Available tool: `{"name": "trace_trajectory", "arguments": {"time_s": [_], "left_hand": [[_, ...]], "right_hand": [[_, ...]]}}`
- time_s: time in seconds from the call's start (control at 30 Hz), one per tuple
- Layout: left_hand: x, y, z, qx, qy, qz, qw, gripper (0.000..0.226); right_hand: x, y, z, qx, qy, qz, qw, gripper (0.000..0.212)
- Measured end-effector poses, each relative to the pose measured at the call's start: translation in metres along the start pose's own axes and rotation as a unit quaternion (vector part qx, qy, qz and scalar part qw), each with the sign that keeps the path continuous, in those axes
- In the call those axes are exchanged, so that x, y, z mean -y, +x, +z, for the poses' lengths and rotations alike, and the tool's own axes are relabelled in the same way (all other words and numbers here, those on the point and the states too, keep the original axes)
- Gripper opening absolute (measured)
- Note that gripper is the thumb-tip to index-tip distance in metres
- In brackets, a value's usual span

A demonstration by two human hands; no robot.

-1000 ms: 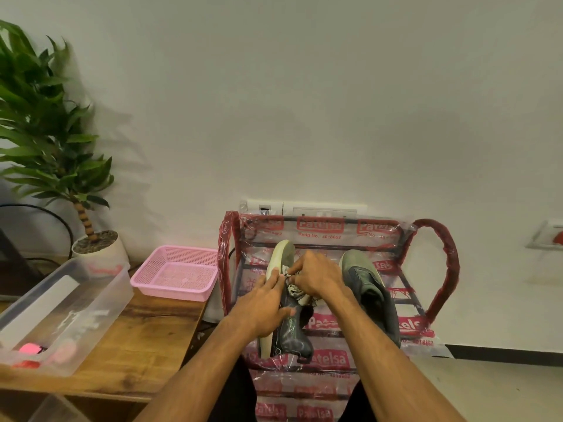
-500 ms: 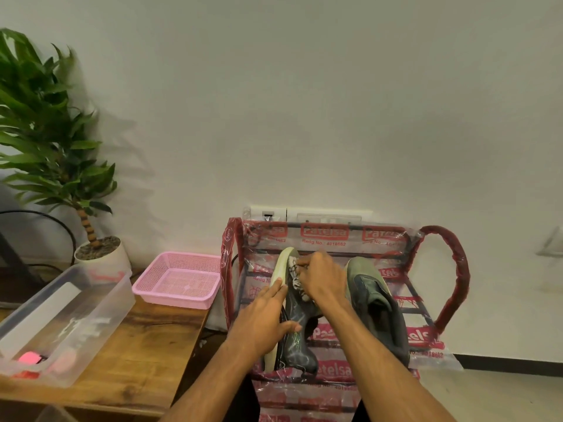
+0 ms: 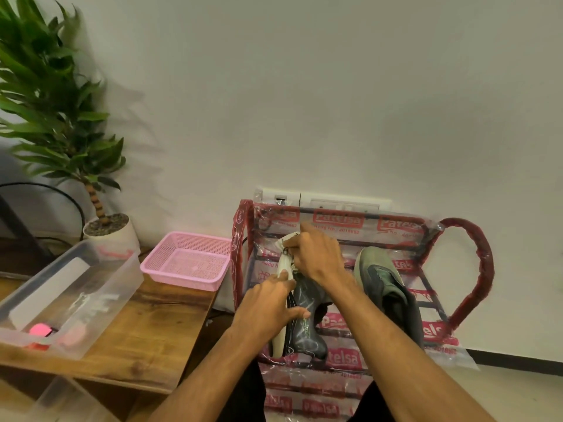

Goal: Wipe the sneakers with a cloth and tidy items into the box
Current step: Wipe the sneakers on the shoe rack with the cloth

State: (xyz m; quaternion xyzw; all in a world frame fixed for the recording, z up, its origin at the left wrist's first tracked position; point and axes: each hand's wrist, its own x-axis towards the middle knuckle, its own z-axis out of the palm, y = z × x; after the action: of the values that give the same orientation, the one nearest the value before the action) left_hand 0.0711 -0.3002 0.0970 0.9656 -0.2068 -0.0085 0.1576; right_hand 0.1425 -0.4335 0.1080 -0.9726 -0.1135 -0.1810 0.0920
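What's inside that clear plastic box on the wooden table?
Through the clear box wall show a bright pink round thing, a paler pink thing beside it and a long white piece. The cloudy plastic blurs them, so what they are is unclear.

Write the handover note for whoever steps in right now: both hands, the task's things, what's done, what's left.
Left hand: grip on the dark sneaker, steadying it on the rack.
Right hand: grip on the cloth, pressed at that sneaker's toe end.
Green sneaker: beside it on the rack, untouched.
Box: on the table, pink items inside.
Done: dark sneaker being wiped; how clean, cannot tell.
Left: finish it, likely wipe the green sneaker, tidy items into the box.
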Motion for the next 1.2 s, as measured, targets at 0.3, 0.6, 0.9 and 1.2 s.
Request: {"name": "trace_trajectory", "arguments": {"time_s": [0.3, 0.6, 0.9, 1.2], "left_hand": [[-0.002, 0.002, 0.003, -0.002, -0.013, -0.004, 1.000, 0.067], [-0.004, -0.001, 0.005, -0.001, -0.021, -0.013, 1.000, 0.071], [-0.001, -0.001, 0.000, 0.014, -0.024, -0.026, 0.999, 0.073], [-0.004, 0.000, 0.004, 0.030, -0.017, -0.031, 0.999, 0.077]], "right_hand": [[-0.017, 0.024, 0.017, -0.013, 0.058, 0.150, 0.987, 0.020], [-0.025, 0.023, 0.026, 0.090, 0.147, 0.298, 0.939, 0.019], [-0.027, -0.007, -0.003, 0.265, 0.206, 0.161, 0.928, 0.019], [-0.036, -0.015, -0.014, 0.170, 0.176, 0.218, 0.945, 0.016]]}}
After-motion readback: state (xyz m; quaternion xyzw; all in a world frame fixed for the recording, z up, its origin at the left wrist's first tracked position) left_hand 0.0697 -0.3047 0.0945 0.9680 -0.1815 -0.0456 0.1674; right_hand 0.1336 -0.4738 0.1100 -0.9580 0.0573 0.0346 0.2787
